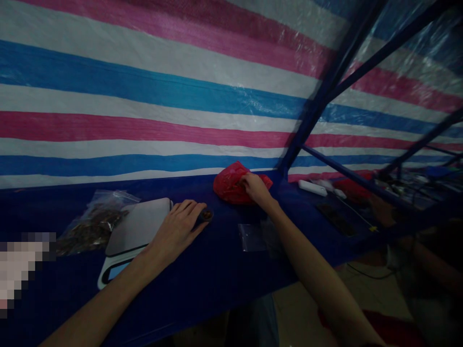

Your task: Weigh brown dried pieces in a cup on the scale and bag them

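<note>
My left hand point(177, 230) lies just right of a digital scale point(137, 226) with a grey platform, and its fingertips curve over a small dark dish point(205, 215) holding brown bits. My right hand point(256, 188) grips the crumpled red plastic bag point(229, 184) at the back edge of the table. A clear zip bag of dried brown material point(93, 226) lies left of the scale. A small, flat clear zip bag point(251, 237) rests below my right forearm.
A dark blue table cover point(217, 270) runs under everything, backed by a pink, white and blue striped tarp point(144, 101). Blue metal poles point(325, 91) cross the right side. Farther right are a white power strip point(313, 188) and a dark flat panel point(336, 220).
</note>
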`<action>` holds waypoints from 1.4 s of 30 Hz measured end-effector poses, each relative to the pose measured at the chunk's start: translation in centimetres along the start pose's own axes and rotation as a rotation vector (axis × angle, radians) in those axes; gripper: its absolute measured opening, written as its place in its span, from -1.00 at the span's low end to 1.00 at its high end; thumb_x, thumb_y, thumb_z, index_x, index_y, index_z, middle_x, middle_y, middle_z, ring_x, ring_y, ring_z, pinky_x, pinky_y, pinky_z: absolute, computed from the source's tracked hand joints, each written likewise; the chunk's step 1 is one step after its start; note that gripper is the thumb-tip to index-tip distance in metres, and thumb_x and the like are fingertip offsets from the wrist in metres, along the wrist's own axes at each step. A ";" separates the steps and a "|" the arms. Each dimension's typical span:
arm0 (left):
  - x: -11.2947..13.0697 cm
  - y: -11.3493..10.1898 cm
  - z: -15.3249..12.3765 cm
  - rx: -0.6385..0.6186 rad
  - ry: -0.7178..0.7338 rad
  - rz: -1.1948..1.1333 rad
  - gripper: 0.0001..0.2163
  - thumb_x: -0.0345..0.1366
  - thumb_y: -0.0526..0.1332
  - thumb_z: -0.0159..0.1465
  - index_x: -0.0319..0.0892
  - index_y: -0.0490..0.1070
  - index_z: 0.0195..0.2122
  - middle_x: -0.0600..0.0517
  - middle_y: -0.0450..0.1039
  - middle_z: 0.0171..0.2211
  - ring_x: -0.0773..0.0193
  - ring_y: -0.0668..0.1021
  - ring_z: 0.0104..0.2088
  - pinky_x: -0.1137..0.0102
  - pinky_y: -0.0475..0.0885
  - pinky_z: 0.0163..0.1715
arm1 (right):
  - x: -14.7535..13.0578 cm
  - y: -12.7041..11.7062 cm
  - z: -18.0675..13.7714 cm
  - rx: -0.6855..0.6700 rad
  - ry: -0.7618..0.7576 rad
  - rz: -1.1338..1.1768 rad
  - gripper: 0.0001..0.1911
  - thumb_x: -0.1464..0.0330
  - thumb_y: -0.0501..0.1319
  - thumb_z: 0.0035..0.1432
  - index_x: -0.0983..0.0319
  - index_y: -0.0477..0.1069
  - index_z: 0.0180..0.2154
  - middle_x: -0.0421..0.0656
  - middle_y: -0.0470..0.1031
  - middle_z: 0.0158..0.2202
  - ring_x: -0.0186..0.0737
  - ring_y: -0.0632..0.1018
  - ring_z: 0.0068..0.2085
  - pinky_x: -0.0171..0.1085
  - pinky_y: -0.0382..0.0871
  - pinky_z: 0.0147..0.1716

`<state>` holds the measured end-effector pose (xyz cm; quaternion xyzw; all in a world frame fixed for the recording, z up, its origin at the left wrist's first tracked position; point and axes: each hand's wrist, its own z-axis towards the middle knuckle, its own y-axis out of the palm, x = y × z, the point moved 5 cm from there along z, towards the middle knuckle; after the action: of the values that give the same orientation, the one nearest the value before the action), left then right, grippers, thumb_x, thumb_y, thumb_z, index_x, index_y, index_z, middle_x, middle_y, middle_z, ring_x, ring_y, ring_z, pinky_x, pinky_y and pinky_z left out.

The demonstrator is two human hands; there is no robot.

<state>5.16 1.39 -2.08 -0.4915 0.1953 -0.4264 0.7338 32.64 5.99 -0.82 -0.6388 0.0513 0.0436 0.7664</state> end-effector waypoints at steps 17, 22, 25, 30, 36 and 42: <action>0.0 -0.4 0.1 0.018 -0.057 -0.003 -0.61 -0.17 0.19 0.37 -0.15 0.21 0.17 -0.12 0.48 -0.02 0.04 0.52 -0.02 0.12 0.43 -0.03 | -1.2 -2.9 -1.0 0.086 -0.066 0.096 -0.73 0.55 0.08 0.27 0.27 0.55 -0.21 0.01 0.57 -0.13 -0.11 0.54 -0.09 -0.25 0.32 -0.04; -0.1 -0.3 0.0 0.028 -0.082 -0.021 -0.57 -0.19 0.20 0.36 -0.16 0.17 0.19 -0.13 0.47 0.00 0.03 0.53 -0.03 0.10 0.42 -0.03 | -5.8 -5.4 -2.7 0.341 -0.303 0.389 -0.74 0.49 0.09 0.33 0.22 0.56 -0.16 -0.03 0.54 -0.10 -0.13 0.53 -0.06 -0.18 0.37 0.01; -0.3 -0.2 0.0 0.034 -0.098 -0.020 -0.55 -0.16 0.20 0.36 -0.16 0.14 0.21 -0.14 0.46 0.02 0.02 0.52 0.00 0.11 0.42 -0.01 | -9.3 -4.3 -4.0 0.246 -0.449 0.636 -0.81 0.46 0.18 0.30 0.16 0.57 -0.21 -0.12 0.57 -0.17 -0.19 0.55 -0.11 -0.19 0.42 -0.04; -0.4 0.0 -0.1 0.009 -0.110 0.012 -0.48 -0.15 0.23 0.33 -0.20 0.11 0.23 -0.19 0.43 0.07 -0.01 0.51 0.04 0.12 0.41 0.01 | -12.7 -0.8 -5.3 0.010 -0.518 0.845 -0.87 0.48 0.25 0.25 0.19 0.57 -0.26 -0.15 0.55 -0.21 -0.27 0.56 -0.20 -0.29 0.44 -0.15; -0.1 0.0 -0.2 -0.027 -0.109 0.017 -0.49 -0.14 0.22 0.34 -0.18 0.11 0.23 -0.16 0.45 0.03 -0.01 0.50 0.02 0.11 0.40 0.01 | -12.3 0.1 -5.1 -0.014 -0.500 0.874 -0.89 0.48 0.29 0.22 0.21 0.57 -0.23 -0.17 0.56 -0.22 -0.29 0.56 -0.19 -0.29 0.41 -0.13; -0.1 0.0 -0.1 -0.039 -0.119 0.038 -0.51 -0.15 0.21 0.34 -0.16 0.12 0.22 -0.14 0.46 0.01 -0.01 0.51 0.01 0.11 0.40 -0.01 | -11.7 0.0 -4.6 -0.050 -0.516 0.855 -0.92 0.44 0.31 0.23 0.21 0.58 -0.24 -0.17 0.58 -0.24 -0.29 0.57 -0.21 -0.29 0.42 -0.15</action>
<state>5.00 1.36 -2.12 -0.5265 0.1688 -0.3784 0.7423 20.96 1.45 -0.05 -0.5470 0.1162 0.5118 0.6522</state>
